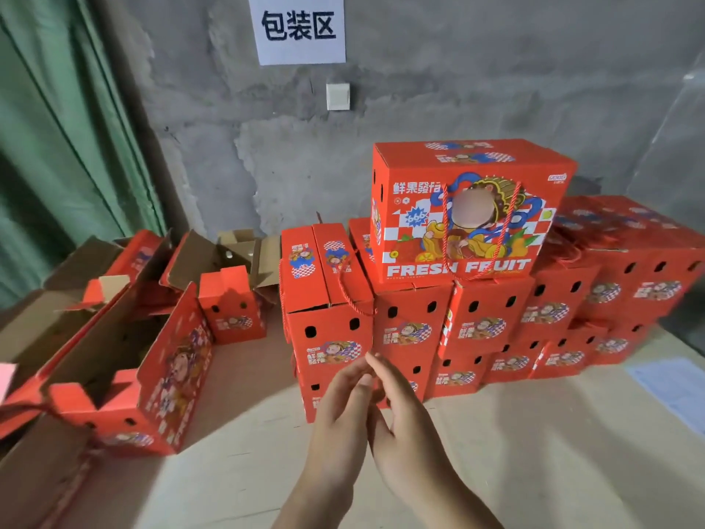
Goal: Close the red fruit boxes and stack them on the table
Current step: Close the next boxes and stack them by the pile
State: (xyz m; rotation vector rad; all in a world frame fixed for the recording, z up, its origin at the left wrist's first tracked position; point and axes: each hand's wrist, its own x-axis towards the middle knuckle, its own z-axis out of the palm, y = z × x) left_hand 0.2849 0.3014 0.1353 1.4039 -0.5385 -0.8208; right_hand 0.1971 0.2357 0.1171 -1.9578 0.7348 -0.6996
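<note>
Left hand (343, 410), right hand (404, 421) (empty), stacked boxes (419, 330) just beyond

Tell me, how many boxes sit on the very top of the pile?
1: the top box reading FRESH FRUIT stands alone on the closed boxes, near the wall. Nothing shows behind it, though that side is hidden.

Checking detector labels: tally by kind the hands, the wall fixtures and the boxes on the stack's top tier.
Hands: 2 (left hand, right hand)
paper sign: 1
wall switch: 1
top-tier red box: 1
Total: 5
The lower tiers are partly hidden, so they are not counted.
</note>
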